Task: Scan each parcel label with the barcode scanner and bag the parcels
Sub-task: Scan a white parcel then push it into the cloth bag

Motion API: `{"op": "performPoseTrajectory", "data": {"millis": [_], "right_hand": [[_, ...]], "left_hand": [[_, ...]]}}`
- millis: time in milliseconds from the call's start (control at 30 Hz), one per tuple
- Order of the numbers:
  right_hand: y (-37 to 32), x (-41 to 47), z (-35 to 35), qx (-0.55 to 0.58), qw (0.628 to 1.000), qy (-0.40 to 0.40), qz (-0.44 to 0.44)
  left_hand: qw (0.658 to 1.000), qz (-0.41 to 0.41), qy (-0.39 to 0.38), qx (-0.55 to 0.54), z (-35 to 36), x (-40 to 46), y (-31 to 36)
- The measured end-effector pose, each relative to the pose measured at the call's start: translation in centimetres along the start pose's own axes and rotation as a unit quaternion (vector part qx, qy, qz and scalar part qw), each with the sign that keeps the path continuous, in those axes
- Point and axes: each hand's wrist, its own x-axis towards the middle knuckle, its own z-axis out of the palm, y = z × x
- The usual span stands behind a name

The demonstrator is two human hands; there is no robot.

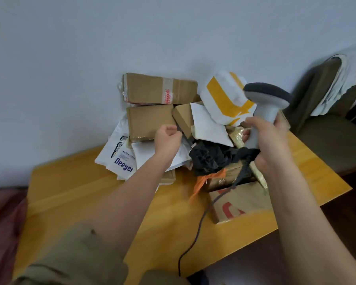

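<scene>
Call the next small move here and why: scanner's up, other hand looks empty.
Probably: the left hand takes the brown box right in front of it and turns it label-up. The right hand already grips the scanner above the pile, the left is curled and holds nothing, and no label faces the scanner.

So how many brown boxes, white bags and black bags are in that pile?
Counting only what shows; more may be hidden underneath.
Brown boxes: 6, such as the top box and the box with red print
White bags: 4, such as the yellow-striped bag and the Deeyeo bag
Black bags: 1
Total: 11
</scene>
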Motion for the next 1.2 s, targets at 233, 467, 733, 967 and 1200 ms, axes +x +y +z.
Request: {"op": "performPoseTrajectory", "data": {"millis": [233, 467, 733, 967, 1200], "right_hand": [[-0.9, 7.5, -2.5, 0.067, 0.997, -0.014, 0.030], [0.7, 13.1, -2.6, 0.109, 0.989, -0.027, 0.096], [2.1, 14.2, -2.3, 0.063, 0.994, -0.048, 0.069], [2.1, 12.3, -0.6, 0.090, 0.990, -0.101, 0.047], [2.6, 8.2, 2.8, 0.062, 0.981, -0.179, 0.035]], "left_hand": [[0.985, 0.131, -0.070, 0.083, 6.5, 2.0, 7.0], [0.980, 0.092, -0.149, 0.089, 10.6, 3.6, 9.3], [0.987, 0.016, -0.159, 0.037, 10.0, 5.2, 8.6], [0.994, 0.002, -0.104, -0.015, 6.9, 6.0, 8.1], [0.996, -0.020, -0.076, -0.047, 2.0, 4.9, 5.5]]}}
